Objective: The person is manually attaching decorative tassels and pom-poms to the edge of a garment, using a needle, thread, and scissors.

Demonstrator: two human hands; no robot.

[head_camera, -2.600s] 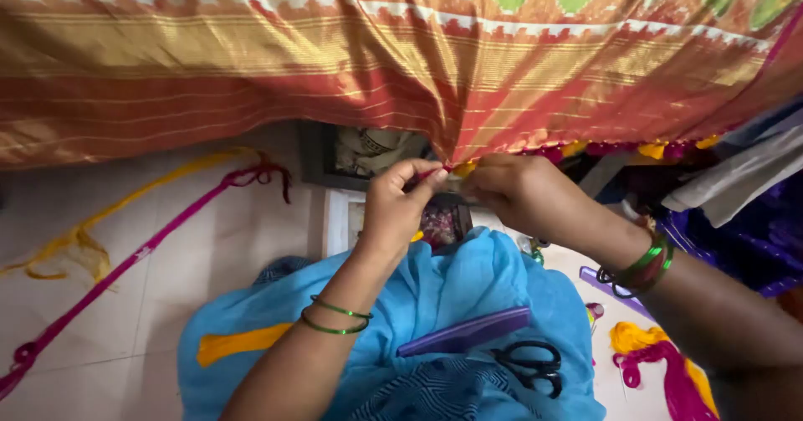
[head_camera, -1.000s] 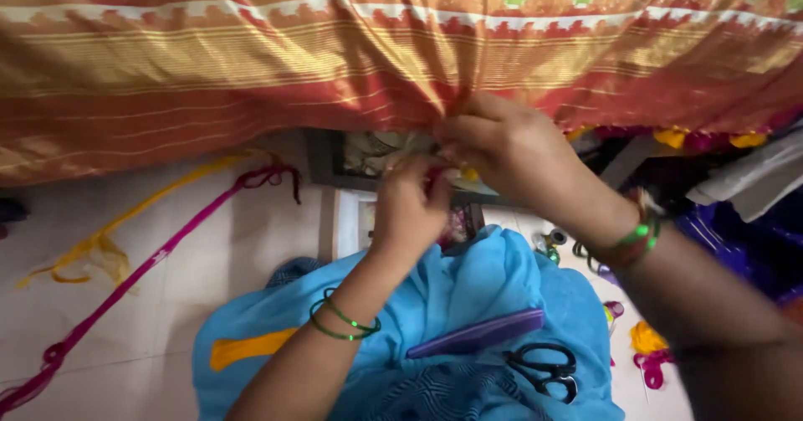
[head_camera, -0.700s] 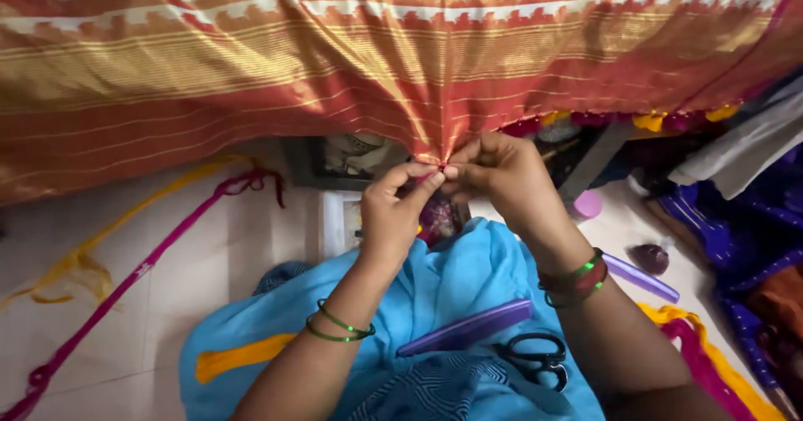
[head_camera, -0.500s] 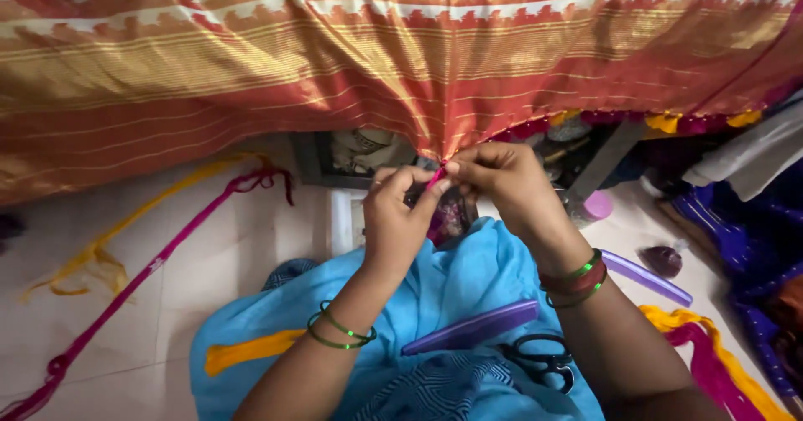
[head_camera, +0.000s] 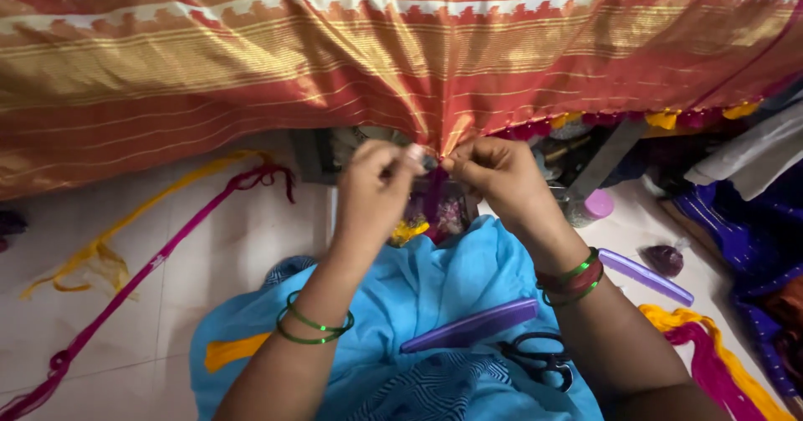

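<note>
- Left hand (head_camera: 372, 193) and right hand (head_camera: 493, 182): fingers pinched on magenta thread (head_camera: 434, 199) at gathered hem of orange-red sari (head_camera: 435, 94), far centre.
- Near, on blue lap cloth (head_camera: 435, 291): purple comb (head_camera: 468, 335), black scissors (head_camera: 539, 361) to its right.

We see a woven silk-like cloth (head_camera: 401, 61) in orange and red, its gold bands catching the light with a soft sheen. The blue garment (head_camera: 435, 304) on the lap looks matt and finely crinkled. Two purple combs (head_camera: 468, 336) appear to be smooth plastic with a dull gloss, and the scissors (head_camera: 539, 361) have glossy black plastic handles. The bangles (head_camera: 314, 327) on the wrist shine like glass or metal. The floor (head_camera: 167, 287) is pale, smooth tile. Pink and yellow thread skeins (head_camera: 125, 254) look soft and fibrous.
</note>
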